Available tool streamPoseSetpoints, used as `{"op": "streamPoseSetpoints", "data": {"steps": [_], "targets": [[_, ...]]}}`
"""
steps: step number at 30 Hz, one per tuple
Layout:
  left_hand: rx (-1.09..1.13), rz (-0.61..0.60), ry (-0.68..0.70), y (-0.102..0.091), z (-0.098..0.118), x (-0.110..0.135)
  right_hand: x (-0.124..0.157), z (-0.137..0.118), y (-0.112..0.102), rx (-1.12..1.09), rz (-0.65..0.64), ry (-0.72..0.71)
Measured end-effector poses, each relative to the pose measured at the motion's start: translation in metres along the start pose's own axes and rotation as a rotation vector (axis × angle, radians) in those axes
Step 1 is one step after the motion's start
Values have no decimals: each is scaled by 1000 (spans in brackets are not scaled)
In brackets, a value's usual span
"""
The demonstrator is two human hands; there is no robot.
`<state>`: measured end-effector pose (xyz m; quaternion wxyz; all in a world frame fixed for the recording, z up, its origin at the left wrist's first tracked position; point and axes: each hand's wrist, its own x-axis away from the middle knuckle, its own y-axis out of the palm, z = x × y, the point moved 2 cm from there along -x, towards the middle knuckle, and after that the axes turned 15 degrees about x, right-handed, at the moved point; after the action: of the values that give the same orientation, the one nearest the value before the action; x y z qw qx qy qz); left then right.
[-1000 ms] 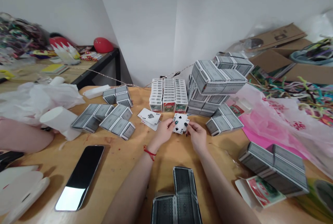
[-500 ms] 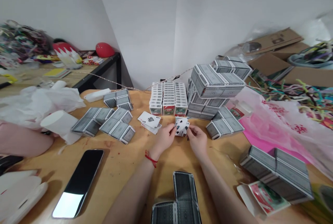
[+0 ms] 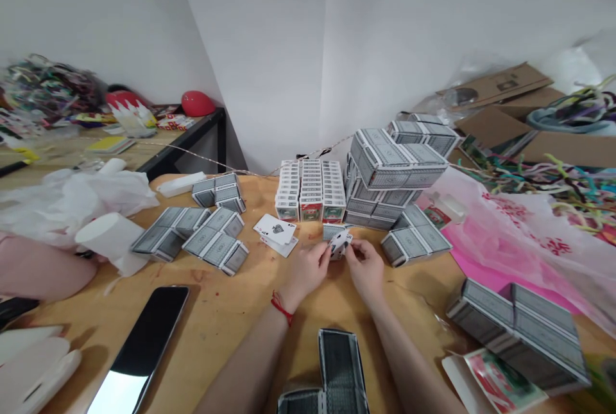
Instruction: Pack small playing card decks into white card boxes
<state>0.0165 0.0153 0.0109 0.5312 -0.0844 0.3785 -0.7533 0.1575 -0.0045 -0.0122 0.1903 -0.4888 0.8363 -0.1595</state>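
Observation:
Between my fingertips is a playing card [image 3: 340,244], tilted, its face with black pips toward me. My left hand [image 3: 308,267] pinches its left side and wears a red string bracelet on the wrist. My right hand [image 3: 366,266] grips the right side of the same card. Just behind the card, a grey-backed piece [image 3: 333,231] lies on the table. Left of my hands rest loose playing cards [image 3: 275,230], an ace of spades on top. Behind them stand rows of card boxes [image 3: 310,189]. Near my forearms sits an L-shaped block [image 3: 342,362] covered in grey card backs.
Stacked grey card-covered blocks [image 3: 394,170] rise at the back right, with more blocks [image 3: 216,237] at left. A phone [image 3: 149,337] lies front left. Pink plastic wrap [image 3: 500,221] and an opened card box [image 3: 505,379] are on the right.
The card between my hands has tilted and turned, and a grey-backed piece now shows behind it. The view has tipped slightly upward, so everything sits lower in the picture.

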Motion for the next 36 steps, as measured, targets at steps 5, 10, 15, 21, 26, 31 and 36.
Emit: {"op": "streamPoseSetpoints", "data": {"steps": [5,10,15,21,26,31,36], "targets": [[47,5,-37,0,-4,-2,-3,0,7,-257,-118,-9],[75,-17,-80,1,-7,-3,-3,2,8,-253,-169,-24],[23,-16,-73,1,-9,-3,-2,4,9,-209,-187,1],[-10,-3,-22,1,-5,-2,0,6,8,-102,-136,-16],[-51,3,27,2,-1,-1,0,5,6,-3,-95,-40],[-93,9,67,4,-1,1,2,2,4,70,-59,-74],[-130,17,113,5,0,2,3,0,1,175,-14,-92]]}}
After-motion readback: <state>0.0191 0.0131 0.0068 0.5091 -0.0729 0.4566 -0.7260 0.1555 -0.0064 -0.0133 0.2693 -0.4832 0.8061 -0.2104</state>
